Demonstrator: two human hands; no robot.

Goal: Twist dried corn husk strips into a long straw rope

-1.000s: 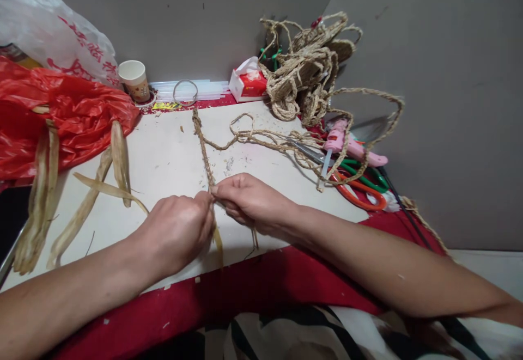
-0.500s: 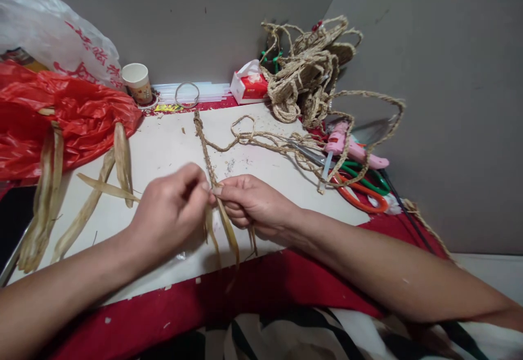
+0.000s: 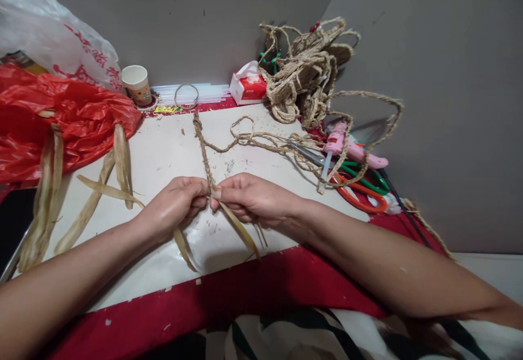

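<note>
A thin braided cord (image 3: pixel 204 150) runs down the white sheet (image 3: pixel 163 147) to my fingertips. My left hand (image 3: pixel 175 202) pinches its lower end from the left, and a loose flat strand (image 3: pixel 184 250) hangs below that hand. Close against it on the right, my right hand (image 3: pixel 251 199) is closed on the same end of the cord, with a tan strand (image 3: pixel 240 229) slanting out beneath. The exact crossing of strands between the fingertips is hidden.
Dried flat strips (image 3: pixel 44 202) lie at the left by a red plastic bag (image 3: pixel 81 115). Behind stand a paper cup (image 3: pixel 137 85) and tissue pack (image 3: pixel 249 85). Right are coiled braided rope (image 3: pixel 306 77), a pink glue gun (image 3: pixel 339 142) and orange-handled scissors (image 3: pixel 368 201).
My left hand has turned and lowered slightly, its fingers now pinching at the cord. The hanging strands have spread apart, one to the left and one to the right.
</note>
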